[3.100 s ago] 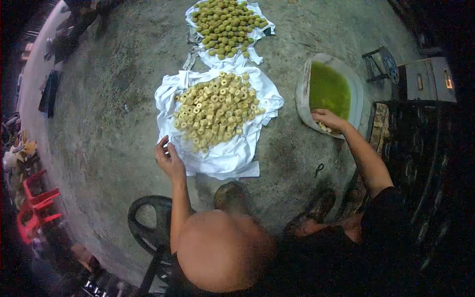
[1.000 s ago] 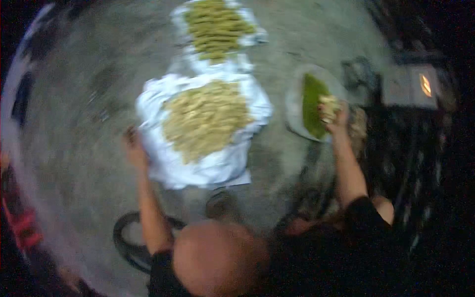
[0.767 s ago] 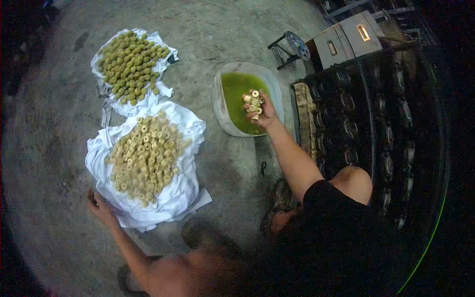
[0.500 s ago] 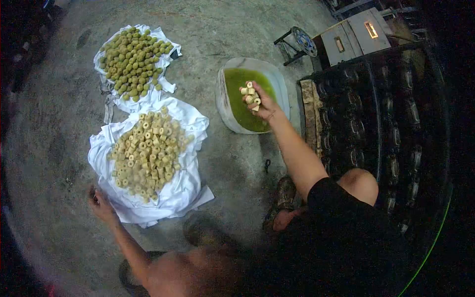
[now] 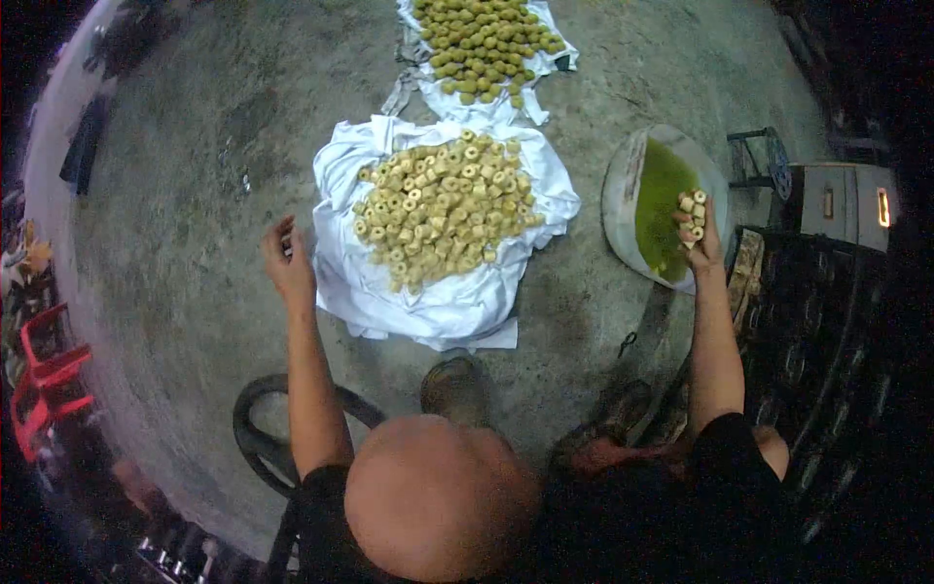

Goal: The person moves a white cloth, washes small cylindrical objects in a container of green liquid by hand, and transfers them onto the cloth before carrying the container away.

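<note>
My right hand [image 5: 710,241] is closed on several short, pale yellow cylinders [image 5: 693,216] with holes through them, above the right side of a whitish tub [image 5: 620,209] holding green liquid [image 5: 657,200]. My left hand [image 5: 289,263] has its fingers bent and apart, with nothing visible in it, beside the left edge of a white cloth [image 5: 428,316]. On that cloth lies a wide heap of the same kind of pale holed cylinders [image 5: 443,204]. Behind it, a second white cloth carries a pile of round, greenish-yellow pieces [image 5: 477,44].
A dark round rim [image 5: 255,428] lies near my left forearm. Red plastic furniture [image 5: 53,365] stands at far left. Beyond the tub are a low dark stand [image 5: 759,161] and a grey metal box [image 5: 842,204]. Dark racks [image 5: 808,360] line the right side. The floor is grey concrete.
The view has turned left, so the cloths and tub appear farther right. My right hand still holds the cylinders by the tub. My left hand stays near the cloth's left edge.
</note>
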Demonstrator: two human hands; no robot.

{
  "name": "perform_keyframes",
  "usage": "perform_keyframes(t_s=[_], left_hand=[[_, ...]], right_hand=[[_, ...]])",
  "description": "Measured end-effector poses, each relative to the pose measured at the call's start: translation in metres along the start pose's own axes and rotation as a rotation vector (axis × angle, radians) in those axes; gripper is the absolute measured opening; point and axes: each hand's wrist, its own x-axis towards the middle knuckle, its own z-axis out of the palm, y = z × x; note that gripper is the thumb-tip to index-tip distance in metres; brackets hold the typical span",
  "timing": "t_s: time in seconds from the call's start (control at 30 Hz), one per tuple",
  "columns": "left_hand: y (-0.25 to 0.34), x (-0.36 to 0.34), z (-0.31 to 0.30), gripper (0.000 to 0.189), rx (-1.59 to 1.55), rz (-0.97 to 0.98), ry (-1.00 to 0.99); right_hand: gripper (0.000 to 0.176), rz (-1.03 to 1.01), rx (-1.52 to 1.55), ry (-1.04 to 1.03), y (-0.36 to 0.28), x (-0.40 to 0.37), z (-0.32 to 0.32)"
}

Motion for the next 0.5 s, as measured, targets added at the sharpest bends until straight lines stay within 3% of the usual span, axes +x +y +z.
perform_keyframes(t_s=[0.1, 0.17, 0.3, 0.33, 0.4, 0.47, 0.5], left_hand=[[-0.004, 0.002, 0.009, 0.027, -0.117, -0.029, -0.004], [-0.004, 0.006, 0.022, 0.029, -0.199, -0.022, -0.006], [0.021, 0.021, 0.052, 0.033, -0.288, -0.079, -0.049], [0.017, 0.025, 0.058, 0.035, -0.354, -0.106, -0.058], [-0.004, 0.034, 0.070, 0.037, -0.371, -0.068, -0.037], [0.003, 0.035, 0.079, 0.046, -0.813, -0.241, -0.049], [0.002, 0.035, 0.083, 0.048, -0.890, -0.272, -0.044]], right_hand=[[0.040, 0.045, -0.267, 0.068, 0.014, 0.014, 0.111], [0.044, 0.215, -0.206, -0.324, 0.047, 0.046, 0.179], [0.038, 0.439, -0.298, -0.511, 0.156, 0.106, 0.307], [0.033, 0.542, -0.210, -0.680, 0.179, 0.114, 0.340], [0.031, 0.624, -0.362, -0.757, 0.228, 0.134, 0.382], [0.025, 0.490, -0.916, -0.793, 0.259, 0.144, 0.415], [0.024, 0.197, -1.199, -0.969, 0.277, 0.151, 0.417]])
